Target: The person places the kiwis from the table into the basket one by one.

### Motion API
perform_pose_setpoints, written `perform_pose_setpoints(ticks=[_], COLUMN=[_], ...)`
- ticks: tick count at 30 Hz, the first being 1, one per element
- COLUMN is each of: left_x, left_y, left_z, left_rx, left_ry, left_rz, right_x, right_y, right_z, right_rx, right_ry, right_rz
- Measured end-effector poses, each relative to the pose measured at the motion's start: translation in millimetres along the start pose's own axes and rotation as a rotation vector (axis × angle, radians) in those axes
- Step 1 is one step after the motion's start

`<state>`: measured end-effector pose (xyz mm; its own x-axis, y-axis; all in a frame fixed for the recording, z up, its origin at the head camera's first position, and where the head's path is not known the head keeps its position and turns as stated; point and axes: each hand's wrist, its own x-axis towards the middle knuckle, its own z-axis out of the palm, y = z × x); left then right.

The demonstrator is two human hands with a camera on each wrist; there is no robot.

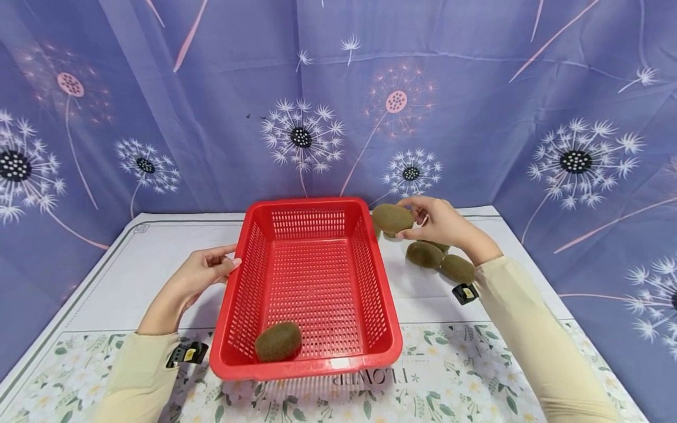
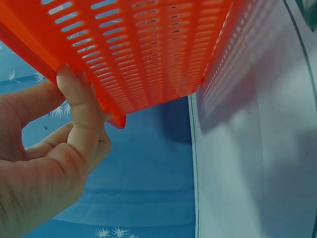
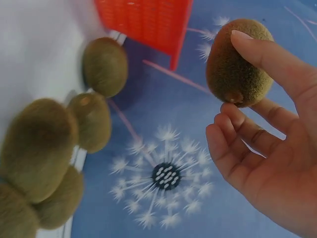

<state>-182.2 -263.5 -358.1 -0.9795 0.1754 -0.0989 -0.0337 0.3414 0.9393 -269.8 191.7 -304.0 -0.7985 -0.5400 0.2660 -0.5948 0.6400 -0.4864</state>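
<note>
A red plastic basket (image 1: 312,294) with slotted walls stands on the table, and one kiwi (image 1: 278,341) lies in its near left corner. My left hand (image 1: 199,272) grips the basket's left rim, the thumb and fingers pinching its edge in the left wrist view. Beyond the basket's right rim, my right hand (image 1: 441,222) holds a brown fuzzy kiwi (image 3: 239,63) between thumb and fingers, raised above the table. Several more kiwis (image 1: 424,254) lie on the table below and beside that hand, partly hidden by it in the head view.
The table (image 1: 158,247) bears a white cover, with a floral part (image 1: 465,376) at the front. A blue-purple dandelion curtain (image 1: 222,117) hangs behind and along both sides. Each wrist wears a black strap device (image 1: 465,293).
</note>
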Motion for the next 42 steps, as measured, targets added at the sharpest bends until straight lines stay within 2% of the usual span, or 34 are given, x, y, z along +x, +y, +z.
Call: perform_pose_setpoints(ticks=[9,13,23,28,34,42], left_x=[-0.2,-0.3,0.0,-0.4,0.8,-0.1], left_y=[0.3,0.5,-0.7,-0.5,-0.5,1.2], left_z=[0.5,0.2,-0.6,-0.7,0.0,0.3], left_rx=[-0.006,0.003,0.024,0.012,-0.003,0.018], left_ry=[0.001,0.006,0.016,0.001,-0.008,0.01], left_rz=[-0.002,-0.004,-0.025,-0.012,-0.015,-0.028], right_x=[33.1,51.4,92.1,107.8,121.6,132.2], right_y=[-32,-47,-79,-86,-87,-84], right_z=[0,5,26,38,55,78], right_rx=[0.042,0.044,0.081,0.11,0.081,0.071], right_ry=[-0.031,-0.042,-0.07,-0.083,-0.104,-0.159], right_rz=[-0.027,-0.04,-0.012,-0.02,-0.014,0.048])
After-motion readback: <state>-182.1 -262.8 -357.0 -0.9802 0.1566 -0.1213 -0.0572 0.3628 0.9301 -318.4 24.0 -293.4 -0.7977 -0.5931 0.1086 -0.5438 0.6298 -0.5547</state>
